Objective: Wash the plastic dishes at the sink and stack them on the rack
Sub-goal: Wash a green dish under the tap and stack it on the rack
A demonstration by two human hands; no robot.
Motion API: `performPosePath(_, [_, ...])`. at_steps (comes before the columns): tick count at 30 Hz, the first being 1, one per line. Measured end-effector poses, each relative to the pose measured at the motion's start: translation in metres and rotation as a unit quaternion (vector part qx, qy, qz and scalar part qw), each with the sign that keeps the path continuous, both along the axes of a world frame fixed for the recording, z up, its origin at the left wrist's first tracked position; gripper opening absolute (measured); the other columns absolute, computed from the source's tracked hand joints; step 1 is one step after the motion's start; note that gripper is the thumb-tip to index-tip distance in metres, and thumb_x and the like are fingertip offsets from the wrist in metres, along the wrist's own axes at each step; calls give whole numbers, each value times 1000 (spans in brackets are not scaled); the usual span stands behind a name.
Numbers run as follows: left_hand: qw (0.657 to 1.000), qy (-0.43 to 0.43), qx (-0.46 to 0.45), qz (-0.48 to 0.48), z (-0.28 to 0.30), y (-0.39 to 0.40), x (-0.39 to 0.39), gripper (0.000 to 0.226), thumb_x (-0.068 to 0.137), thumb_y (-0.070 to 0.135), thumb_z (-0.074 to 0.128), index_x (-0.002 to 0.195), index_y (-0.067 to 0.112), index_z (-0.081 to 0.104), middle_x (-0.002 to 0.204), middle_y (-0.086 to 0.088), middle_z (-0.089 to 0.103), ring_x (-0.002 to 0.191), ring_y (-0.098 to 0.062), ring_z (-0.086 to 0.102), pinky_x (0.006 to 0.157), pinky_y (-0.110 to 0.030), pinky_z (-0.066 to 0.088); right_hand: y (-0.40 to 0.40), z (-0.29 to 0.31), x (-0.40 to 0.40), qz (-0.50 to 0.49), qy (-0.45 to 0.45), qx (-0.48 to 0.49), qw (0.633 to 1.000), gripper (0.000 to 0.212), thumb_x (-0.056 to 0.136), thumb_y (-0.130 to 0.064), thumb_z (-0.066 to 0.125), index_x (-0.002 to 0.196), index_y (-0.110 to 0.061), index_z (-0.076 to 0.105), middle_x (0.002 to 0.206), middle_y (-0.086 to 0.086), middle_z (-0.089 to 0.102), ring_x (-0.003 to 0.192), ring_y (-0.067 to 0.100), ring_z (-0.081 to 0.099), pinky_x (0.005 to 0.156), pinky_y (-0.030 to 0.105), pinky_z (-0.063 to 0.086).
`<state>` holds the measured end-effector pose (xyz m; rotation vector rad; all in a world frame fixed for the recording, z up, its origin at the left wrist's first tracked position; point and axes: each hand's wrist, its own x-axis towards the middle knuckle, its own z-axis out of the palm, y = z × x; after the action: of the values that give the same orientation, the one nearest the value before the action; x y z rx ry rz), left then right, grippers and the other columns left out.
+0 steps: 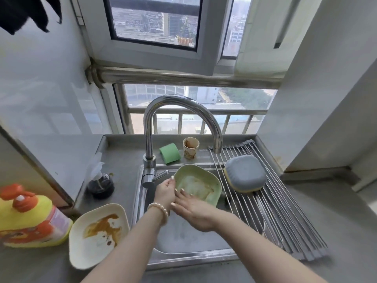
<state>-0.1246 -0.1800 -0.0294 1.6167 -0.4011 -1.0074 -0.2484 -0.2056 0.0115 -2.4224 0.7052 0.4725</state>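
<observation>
A pale green plastic dish [199,181] with brown streaks inside is tilted over the sink [183,240]. My left hand [164,192] grips its left rim, thumb on the edge. My right hand [193,209] lies with straight fingers pressed against the dish's inner lower side. A cream dish [98,235] smeared with brown sauce sits on the counter left of the sink. On the roll-up rack [285,217] over the sink's right side, a blue-grey dish [245,173] lies upside down on a yellow one.
The curved steel tap [150,131] rises behind the sink, its lever near my left hand. A yellow and orange detergent bottle [26,219] lies at the far left. A green sponge [169,154], a stained paper cup [191,147] and a dark round container [101,185] stand on the counter.
</observation>
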Motion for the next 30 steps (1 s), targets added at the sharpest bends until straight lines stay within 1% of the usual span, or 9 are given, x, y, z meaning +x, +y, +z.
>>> performPosePath(4, [1000,-11,23,-5,-9,1,7,38,101,29,45,74,15,66,76,-11,68,76,-28,63,79,-53,55,-22,-2,-27,-48,108,-96,988,77,95,-63,9,146,-11,35,152,14,33,139,29,32,112,41,27])
performPosePath(6, [1000,3,21,-21,-12,-5,-4,39,101,33,45,76,14,67,80,-17,67,76,-30,62,77,-59,55,-37,-4,-23,-107,115,-133,979,84,93,-66,11,149,-4,24,156,16,20,143,28,22,117,41,19])
performPosePath(10, [999,44,-15,26,-4,-12,-13,35,101,26,44,77,9,62,76,-13,65,78,-27,61,83,-49,52,-11,1,-4,-19,-24,13,999,58,103,-44,16,153,-14,11,161,7,5,148,19,1,119,34,1])
performPosePath(14, [997,76,-21,27,-1,-6,-16,35,103,28,40,83,12,64,76,-11,66,66,-25,62,56,-33,55,-39,4,-30,-50,119,-124,984,75,96,-61,5,144,-14,39,149,14,38,136,27,36,108,39,31])
performPosePath(19, [992,115,-44,19,0,-15,-35,35,103,30,38,100,7,63,88,-12,70,73,-24,66,56,-30,55,-36,-1,-12,-42,20,-51,998,64,102,-49,13,153,-12,1,160,6,-5,147,20,-7,119,36,-2])
performPosePath(21, [990,121,-52,45,-2,-13,-29,36,103,30,38,100,4,63,88,-15,69,76,-28,67,61,-31,56,-24,2,-20,9,10,30,999,60,102,-47,12,153,-15,11,160,6,8,148,20,4,120,35,4])
performPosePath(24, [992,115,-32,42,-6,-9,-29,37,103,34,37,92,10,64,80,-11,69,65,-23,66,46,-26,51,-43,4,-38,-38,119,-83,989,83,93,-67,6,147,-10,34,150,13,37,137,27,35,110,40,30])
performPosePath(27, [990,138,-30,22,-4,-15,-44,38,103,35,35,94,12,64,83,-10,69,68,-22,66,52,-29,55,-56,-3,-28,-97,107,-146,979,85,93,-66,12,153,-5,8,160,13,4,147,26,7,118,40,8])
performPosePath(30, [985,162,-47,44,0,-17,-42,38,103,34,36,102,6,61,90,-13,69,79,-27,66,70,-37,56,-35,-5,-14,-12,13,-18,1000,62,102,-47,13,153,-14,1,160,8,-4,147,20,-8,118,35,-5])
